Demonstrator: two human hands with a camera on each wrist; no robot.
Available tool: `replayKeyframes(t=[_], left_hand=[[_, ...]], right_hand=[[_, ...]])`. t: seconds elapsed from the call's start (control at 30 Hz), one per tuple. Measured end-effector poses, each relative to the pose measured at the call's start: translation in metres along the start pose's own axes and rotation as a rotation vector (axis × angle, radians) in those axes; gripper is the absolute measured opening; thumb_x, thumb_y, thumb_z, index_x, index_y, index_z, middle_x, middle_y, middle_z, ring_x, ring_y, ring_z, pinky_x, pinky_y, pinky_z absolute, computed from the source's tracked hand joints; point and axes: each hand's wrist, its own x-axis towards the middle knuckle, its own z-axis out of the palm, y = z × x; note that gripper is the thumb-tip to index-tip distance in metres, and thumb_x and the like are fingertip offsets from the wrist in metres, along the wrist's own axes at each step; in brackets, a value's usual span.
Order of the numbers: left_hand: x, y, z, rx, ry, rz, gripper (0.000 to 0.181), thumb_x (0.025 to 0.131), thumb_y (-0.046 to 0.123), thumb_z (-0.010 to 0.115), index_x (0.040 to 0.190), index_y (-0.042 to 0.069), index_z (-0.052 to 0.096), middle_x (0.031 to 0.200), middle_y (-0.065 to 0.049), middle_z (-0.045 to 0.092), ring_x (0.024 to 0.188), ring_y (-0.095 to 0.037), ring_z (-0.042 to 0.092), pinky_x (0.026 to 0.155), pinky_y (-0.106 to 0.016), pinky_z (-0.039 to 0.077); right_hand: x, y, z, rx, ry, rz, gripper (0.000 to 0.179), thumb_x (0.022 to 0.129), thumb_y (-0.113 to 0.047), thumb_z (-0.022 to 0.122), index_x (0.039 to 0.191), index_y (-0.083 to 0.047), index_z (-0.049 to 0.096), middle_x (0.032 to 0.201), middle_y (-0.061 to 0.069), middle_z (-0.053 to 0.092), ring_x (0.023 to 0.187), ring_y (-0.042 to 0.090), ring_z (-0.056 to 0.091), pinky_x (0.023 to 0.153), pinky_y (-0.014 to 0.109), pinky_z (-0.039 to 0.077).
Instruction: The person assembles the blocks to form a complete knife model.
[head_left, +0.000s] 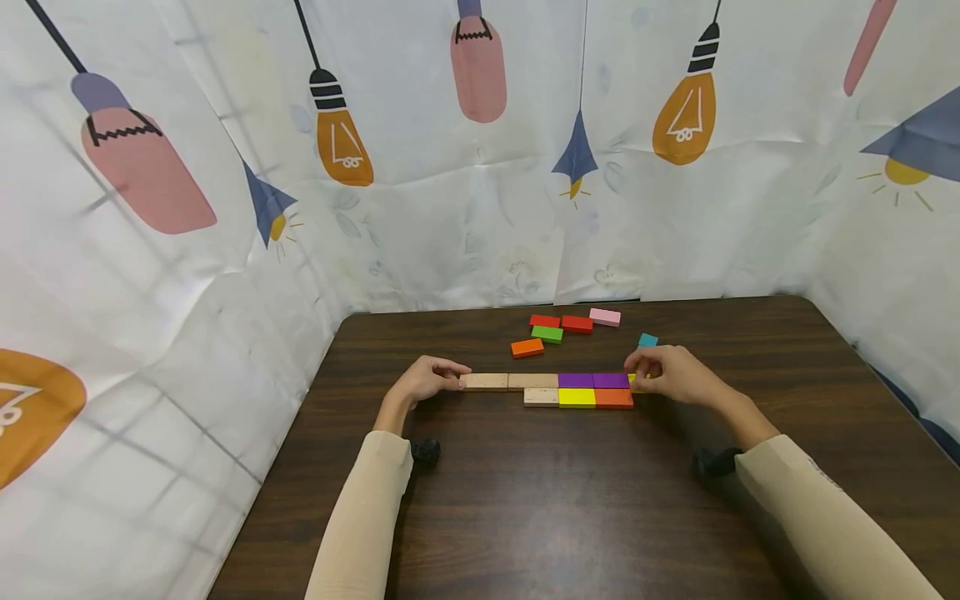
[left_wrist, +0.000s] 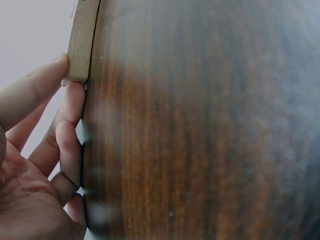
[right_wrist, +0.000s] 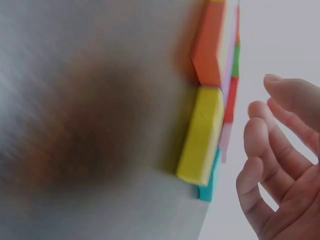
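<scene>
Plain wooden blocks (head_left: 486, 381) lie end to end with two purple blocks (head_left: 593, 380) and a yellow block (right_wrist: 200, 137) in one long row. My left hand (head_left: 430, 379) is at the row's left end, its thumb and fingertips gripping the end of the last wooden block (left_wrist: 83, 42). At the opposite end, my right hand (head_left: 672, 374) hovers by the yellow block, loosely bent fingers holding nothing. In the right wrist view these fingers stand apart from it. Along the row's near side sit a shorter wooden block (head_left: 542, 397), a yellow one and an orange block (head_left: 613, 399).
Behind the row lie loose blocks: an orange one (head_left: 527, 348), a green one (head_left: 547, 334), two red ones (head_left: 577, 324), a pink one (head_left: 605, 317) and a blue one (head_left: 648, 340). The dark wooden table (head_left: 510, 508) meets a patterned cloth (head_left: 480, 233) at its back edge.
</scene>
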Motion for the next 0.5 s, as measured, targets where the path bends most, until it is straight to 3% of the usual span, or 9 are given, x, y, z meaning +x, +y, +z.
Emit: replayKeyframes(t=[0.23,0.37,0.5], left_hand=[[0.001,-0.002,0.001,-0.001,-0.006,0.009,0.027,0.094,0.015,0.075,0.121,0.014,0.077,0.093,-0.005,0.073,0.09,-0.02,0.065,0.09,-0.038,0.05],[0.0,-0.001,0.001,0.001,0.001,0.004,0.027,0.094,0.016,0.076,0.121,0.014,0.078,0.093,-0.005,0.072,0.089,-0.021,0.063,0.09,-0.038,0.05],[-0.001,0.001,0.001,-0.007,0.011,-0.003,0.026,0.094,0.016,0.076,0.119,0.016,0.078,0.093,-0.005,0.071,0.089,-0.022,0.062,0.091,-0.038,0.048]], right_hand=[[0.029,0.012,-0.023,0.038,0.078,0.023,0.04,0.094,-0.019,0.077,0.129,-0.004,0.065,0.1,0.007,0.069,0.073,0.018,0.056,0.062,0.028,0.048],[0.051,0.019,-0.029,0.021,0.096,0.04,0.045,0.095,-0.018,0.075,0.135,-0.003,0.062,0.106,0.012,0.069,0.084,0.024,0.059,0.072,0.034,0.05],[0.072,0.027,-0.029,-0.001,0.072,0.075,0.048,0.097,-0.019,0.072,0.14,-0.004,0.058,0.114,0.017,0.068,0.101,0.033,0.061,0.087,0.049,0.052]])
